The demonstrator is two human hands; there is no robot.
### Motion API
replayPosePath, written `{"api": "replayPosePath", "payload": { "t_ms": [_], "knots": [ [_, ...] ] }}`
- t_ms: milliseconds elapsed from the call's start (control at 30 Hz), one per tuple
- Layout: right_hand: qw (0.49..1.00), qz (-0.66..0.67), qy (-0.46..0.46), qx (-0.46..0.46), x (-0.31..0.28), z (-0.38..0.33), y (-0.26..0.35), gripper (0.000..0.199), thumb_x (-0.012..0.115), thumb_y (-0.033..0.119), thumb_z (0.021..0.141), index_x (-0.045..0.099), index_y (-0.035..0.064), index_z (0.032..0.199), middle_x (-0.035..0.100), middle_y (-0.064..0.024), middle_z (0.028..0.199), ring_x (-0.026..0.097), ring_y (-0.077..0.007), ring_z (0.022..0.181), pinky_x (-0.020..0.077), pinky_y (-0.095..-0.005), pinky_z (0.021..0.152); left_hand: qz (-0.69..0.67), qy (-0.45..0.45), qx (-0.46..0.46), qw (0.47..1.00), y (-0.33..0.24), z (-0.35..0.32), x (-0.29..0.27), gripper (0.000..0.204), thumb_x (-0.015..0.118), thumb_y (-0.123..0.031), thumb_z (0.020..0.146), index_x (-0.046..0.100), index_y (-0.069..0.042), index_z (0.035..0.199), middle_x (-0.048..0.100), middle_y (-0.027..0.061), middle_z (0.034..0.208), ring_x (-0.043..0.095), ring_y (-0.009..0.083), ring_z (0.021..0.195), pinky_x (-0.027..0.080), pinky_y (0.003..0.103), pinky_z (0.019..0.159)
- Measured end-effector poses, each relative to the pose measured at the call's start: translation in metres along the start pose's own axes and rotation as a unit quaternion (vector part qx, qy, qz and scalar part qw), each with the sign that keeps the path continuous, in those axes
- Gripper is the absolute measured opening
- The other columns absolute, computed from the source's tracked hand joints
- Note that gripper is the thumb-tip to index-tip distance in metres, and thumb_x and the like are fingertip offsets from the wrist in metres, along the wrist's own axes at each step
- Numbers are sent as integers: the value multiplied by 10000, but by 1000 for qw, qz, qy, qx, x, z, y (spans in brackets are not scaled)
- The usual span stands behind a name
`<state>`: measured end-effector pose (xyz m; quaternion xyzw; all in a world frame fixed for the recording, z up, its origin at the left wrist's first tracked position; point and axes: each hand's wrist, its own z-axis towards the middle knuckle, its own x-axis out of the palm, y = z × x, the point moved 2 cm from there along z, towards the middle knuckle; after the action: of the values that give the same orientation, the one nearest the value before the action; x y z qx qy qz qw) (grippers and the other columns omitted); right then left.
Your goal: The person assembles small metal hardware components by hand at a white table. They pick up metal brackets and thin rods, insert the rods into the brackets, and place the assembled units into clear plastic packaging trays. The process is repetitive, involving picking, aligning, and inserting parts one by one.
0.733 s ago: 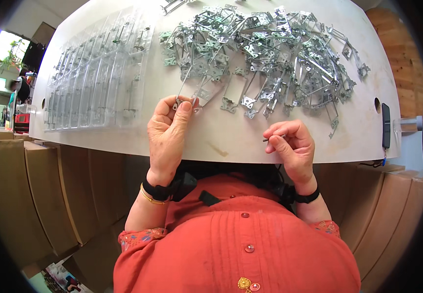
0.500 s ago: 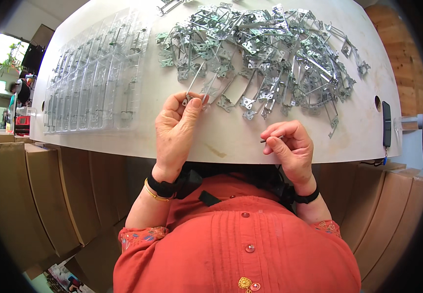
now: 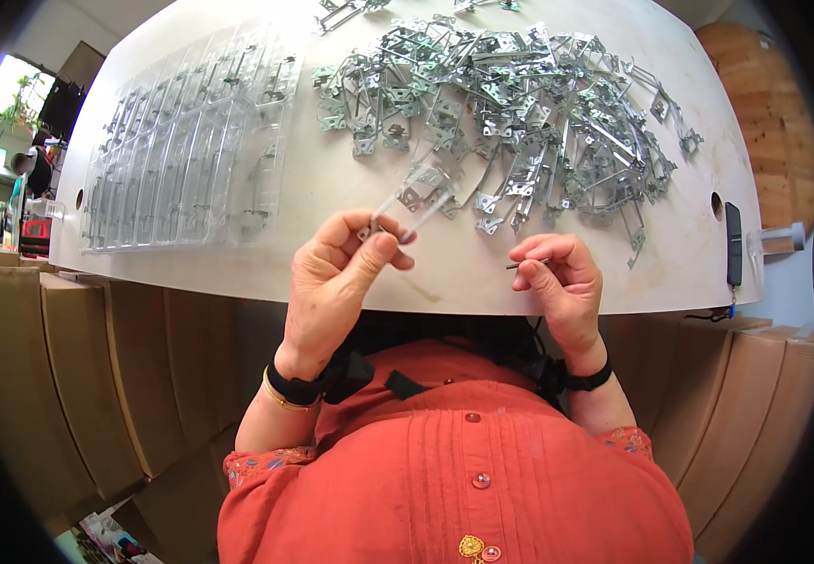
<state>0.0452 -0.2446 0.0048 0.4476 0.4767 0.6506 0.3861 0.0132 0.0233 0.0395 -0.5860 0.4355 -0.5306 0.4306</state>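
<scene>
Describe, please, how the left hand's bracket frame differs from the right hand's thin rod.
The bracket frame has two long bars and end plates; the thin rod is one slim piece. The bracket frame looks larger than the thin rod's visible part. The bracket frame slants from the left hand; the thin rod lies nearly level in the right hand. Both are hand-held.

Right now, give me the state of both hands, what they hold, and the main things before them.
Left hand: pinched shut on a metal frame.
Metal frame: gripped at its near end, blurred.
Right hand: pinching a thin rod.
Thin rod: one end exposed, pointing left.
Metal pile: loose, tangled.
Clear plastic packaging: compartments holding metal pieces.
</scene>
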Motion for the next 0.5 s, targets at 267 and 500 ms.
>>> {"api": "replayPosePath", "payload": {
  "t_ms": [267, 500],
  "knots": [
    [999, -26, -25, -11, 0, 2, -2, 119, 717, 50, 988, 653, 25, 1085, 695, -84, 1057, 656, -95, 796, 561, -228, 739, 56, 104, -129, 985, 14, -13, -6, 249, 637, -93, 1050, 627, 46, 1255, 709, 77, 1031, 694, 109, 871, 555, 252, 816],
    [998, -38, -48, 12, 3, 1, -2, 129, 719, 61, 991, 651, 27, 1095, 705, -68, 1024, 660, -92, 784, 554, -223, 727, 197, 66, -131, 969, 0, -11, -4, 301, 649, -84, 1029, 606, 49, 1295, 655, 21, 926, 624, 62, 709, 517, 224, 670]
  ]
}}
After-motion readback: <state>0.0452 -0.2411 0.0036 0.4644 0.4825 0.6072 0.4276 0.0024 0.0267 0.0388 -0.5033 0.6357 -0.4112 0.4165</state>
